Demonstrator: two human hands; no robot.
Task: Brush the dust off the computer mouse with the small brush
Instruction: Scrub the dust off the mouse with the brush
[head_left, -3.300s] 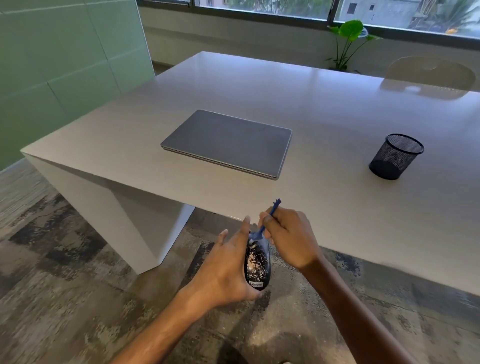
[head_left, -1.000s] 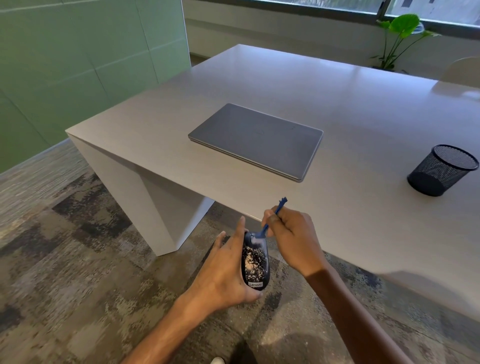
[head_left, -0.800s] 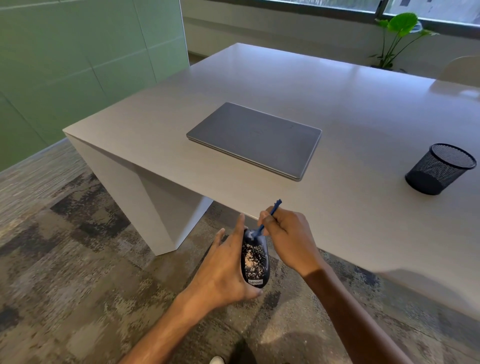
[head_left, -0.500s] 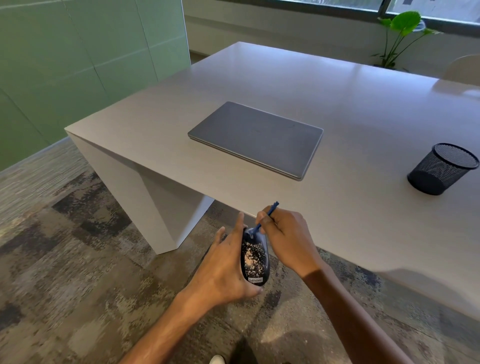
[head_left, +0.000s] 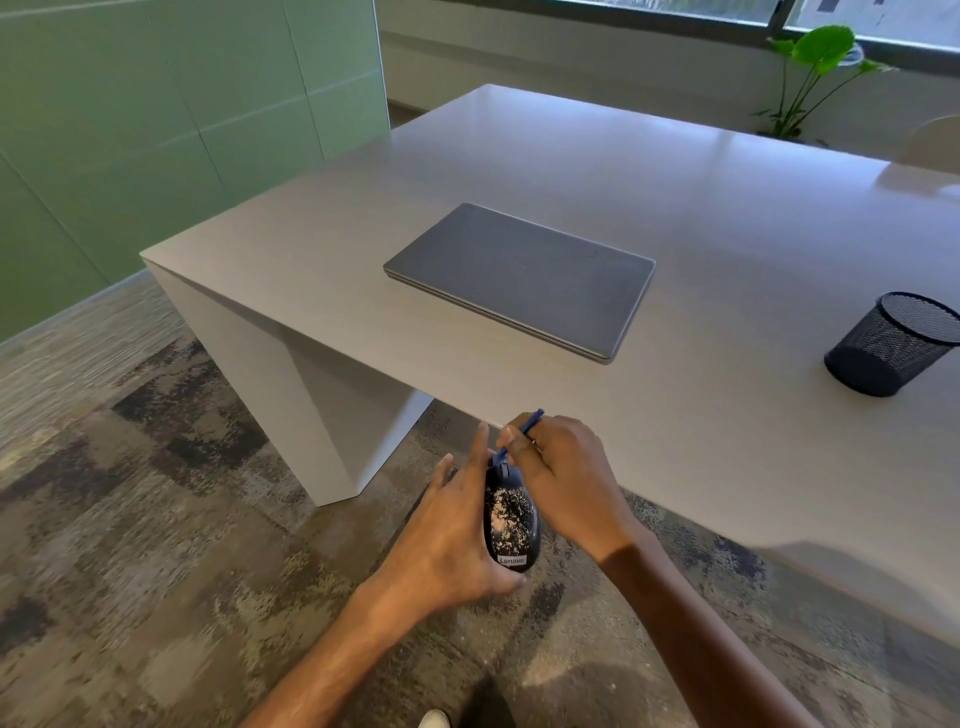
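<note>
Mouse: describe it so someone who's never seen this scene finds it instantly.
Start at the big pale table with the closed grey laptop; just off its near edge, over the carpet, are the two hands. The left hand cradles the mouse, and the right hand works a small blue brush at its front end. It is the only dark oval thing, speckled with pale dust, with a white Lenovo label.

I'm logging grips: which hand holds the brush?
The right hand pinches the small blue brush; the left hand cradles the dusty mouse instead.
</note>
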